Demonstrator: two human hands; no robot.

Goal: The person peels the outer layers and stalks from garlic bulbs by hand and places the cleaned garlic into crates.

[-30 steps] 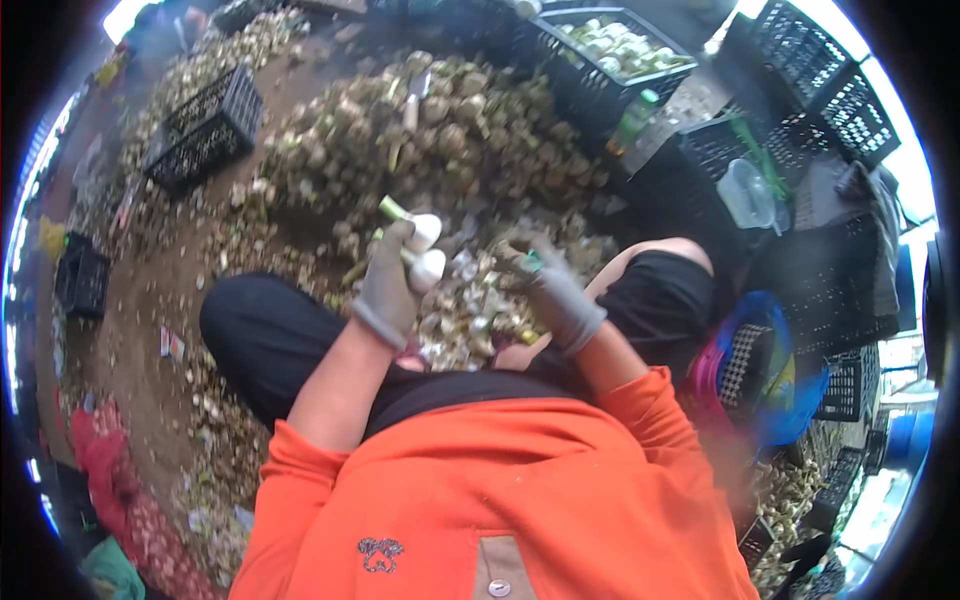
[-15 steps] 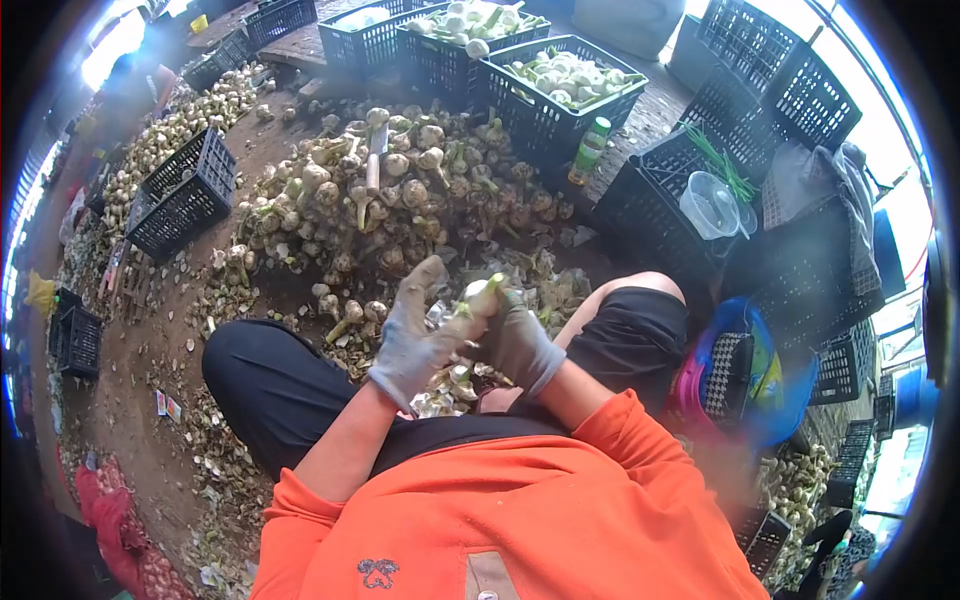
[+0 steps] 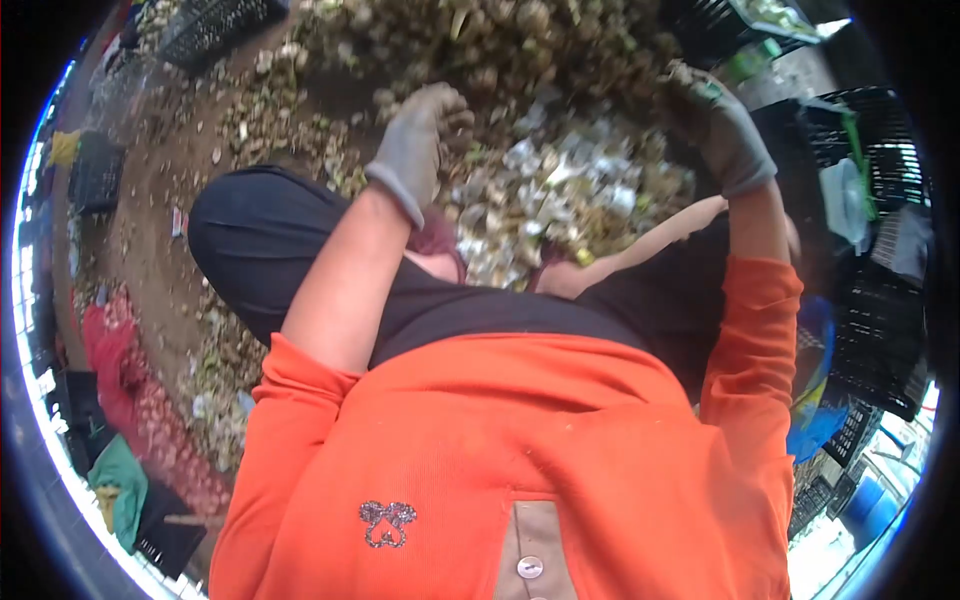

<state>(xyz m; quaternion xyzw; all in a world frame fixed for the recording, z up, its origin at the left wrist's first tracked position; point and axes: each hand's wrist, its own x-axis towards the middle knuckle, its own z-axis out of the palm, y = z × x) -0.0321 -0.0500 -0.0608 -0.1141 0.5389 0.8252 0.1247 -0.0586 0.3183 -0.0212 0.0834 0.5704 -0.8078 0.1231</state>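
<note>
My left hand [image 3: 412,148], in a grey glove, is over the floor in front of my knee, its fingers loosely bent and apart, with no bulb visible in it. Out to the right, my gloved right hand [image 3: 722,135] reaches past the other knee beside the garlic pile [image 3: 530,45]. A bit of green shows at its fingers, which are blurred; whether they hold anything cannot be made out. Between my hands, white and brown peelings [image 3: 560,185] cover the floor in front of my feet.
Black crates stand at the upper left [image 3: 215,30] and at the right [image 3: 870,130], with a clear plastic tub [image 3: 845,200] there. A green bottle [image 3: 750,62] is at the upper right. Red net sacks [image 3: 150,410] lie at the left, near a blue bag [image 3: 815,430] on the far side.
My hands, together at a garlic bulb half a second ago, have moved apart, the right one far to the right. That bulb is out of sight. The view has tipped downward.
</note>
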